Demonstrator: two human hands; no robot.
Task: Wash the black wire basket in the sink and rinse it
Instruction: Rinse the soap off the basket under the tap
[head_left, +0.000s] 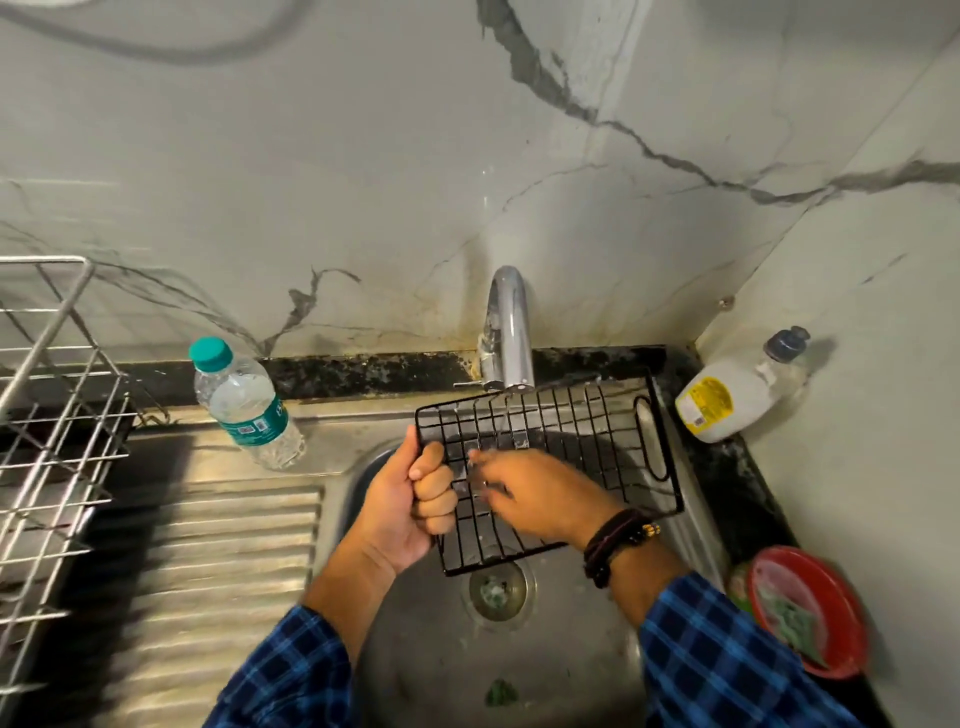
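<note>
One black wire basket (582, 431) was held tilted over the single steel sink (415, 654), right under the one tap (511, 332), which stood at twelve o'clock from the bowl. A thin stream of water fell from the spout onto the upper wires. Two hands were on it. The left hand (408, 499) gripped the basket's edge at nine o'clock, fingers curled tight round the rim wire. The right hand (535, 493) lay across the mesh near the middle, its fingers stretched out flat on the wires and blurred. Dark bands (618, 540) sat on that wrist, and both sleeves were blue check. Below the basket, at six o'clock, I could see one round drain (501, 587), and further down one green scrap (501, 693) on the sink floor.

Around the sink I counted four other things. One clear water bottle (244, 405) with a teal cap stood at ten o'clock. One steel dish rack (47, 415) was at nine o'clock, beyond the ribbed draining board (218, 571). One white pump bottle (727, 400) leaned in the corner at two o'clock. One red bowl (831, 587) sat at four o'clock.
</note>
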